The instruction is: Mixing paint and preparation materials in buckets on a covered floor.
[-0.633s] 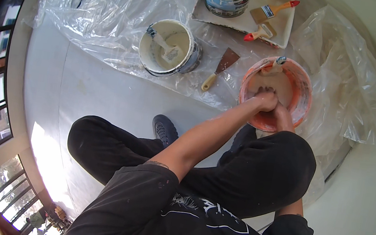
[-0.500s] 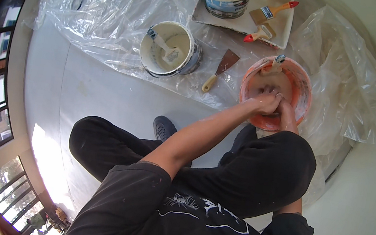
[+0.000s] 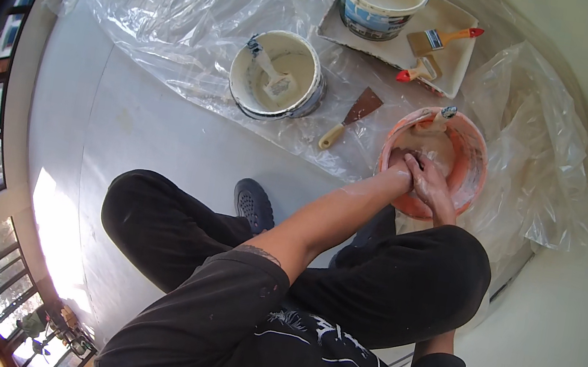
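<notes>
Ok, R hand [image 3: 426,180] on L hand [image 3: 399,158]

I've got a scraper [image 3: 362,108] chilling on plastic sheeting [image 3: 187,31], whitish bucket [image 3: 246,79] to its left, two brushes [image 3: 427,42] in a far tray [image 3: 457,65].

The right grip [image 3: 428,181] touches the left grip [image 3: 400,158] at the orange bucket [image 3: 474,163].

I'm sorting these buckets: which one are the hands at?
The orange bucket: the left hand and right hand meet at its mouth. The left bucket and back bucket are whitish inside, untouched.
</notes>
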A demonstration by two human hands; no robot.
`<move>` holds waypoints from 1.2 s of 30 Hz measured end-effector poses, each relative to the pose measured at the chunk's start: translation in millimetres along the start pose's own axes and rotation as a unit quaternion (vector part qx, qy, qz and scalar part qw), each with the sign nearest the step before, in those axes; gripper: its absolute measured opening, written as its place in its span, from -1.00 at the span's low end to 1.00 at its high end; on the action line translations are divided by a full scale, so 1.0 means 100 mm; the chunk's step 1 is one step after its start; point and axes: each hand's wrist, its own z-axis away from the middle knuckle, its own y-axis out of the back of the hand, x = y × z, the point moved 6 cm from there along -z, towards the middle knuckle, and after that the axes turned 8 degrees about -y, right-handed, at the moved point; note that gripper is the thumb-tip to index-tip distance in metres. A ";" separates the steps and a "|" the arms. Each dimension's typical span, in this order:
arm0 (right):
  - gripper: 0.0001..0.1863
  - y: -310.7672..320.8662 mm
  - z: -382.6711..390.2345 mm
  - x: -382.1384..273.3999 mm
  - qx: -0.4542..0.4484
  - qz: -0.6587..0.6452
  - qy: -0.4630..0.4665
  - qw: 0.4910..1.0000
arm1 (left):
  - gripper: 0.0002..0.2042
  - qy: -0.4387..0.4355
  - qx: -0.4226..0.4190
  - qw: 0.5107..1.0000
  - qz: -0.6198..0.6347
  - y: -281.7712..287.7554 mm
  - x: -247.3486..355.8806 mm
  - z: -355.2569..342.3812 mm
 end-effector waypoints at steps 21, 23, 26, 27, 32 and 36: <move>-0.63 0.25 0.61 -0.91 0.014 0.043 0.305 0.951 | -0.64 -0.088 0.022 0.992 0.085 0.03 0.22 0.03; -0.63 0.22 0.67 -1.00 -0.021 0.093 0.303 0.948 | -0.65 -0.114 0.047 0.986 0.109 0.09 0.28 0.03; -0.60 0.10 0.69 -1.29 -0.155 0.113 0.261 0.946 | -0.65 -0.162 0.072 0.974 0.139 0.22 0.33 -0.04; -0.58 0.08 0.75 -1.48 -0.162 0.109 0.312 0.930 | -0.65 -0.178 0.080 0.970 0.147 0.28 0.34 -0.08; -0.48 -0.01 0.95 -1.96 -0.262 0.022 0.337 0.904 | -0.66 -0.231 0.078 0.955 0.172 0.41 0.35 -0.11; -0.50 -0.02 0.70 -1.75 -0.253 0.087 0.362 0.893 | -0.67 -0.252 0.071 0.949 0.172 0.48 0.33 -0.06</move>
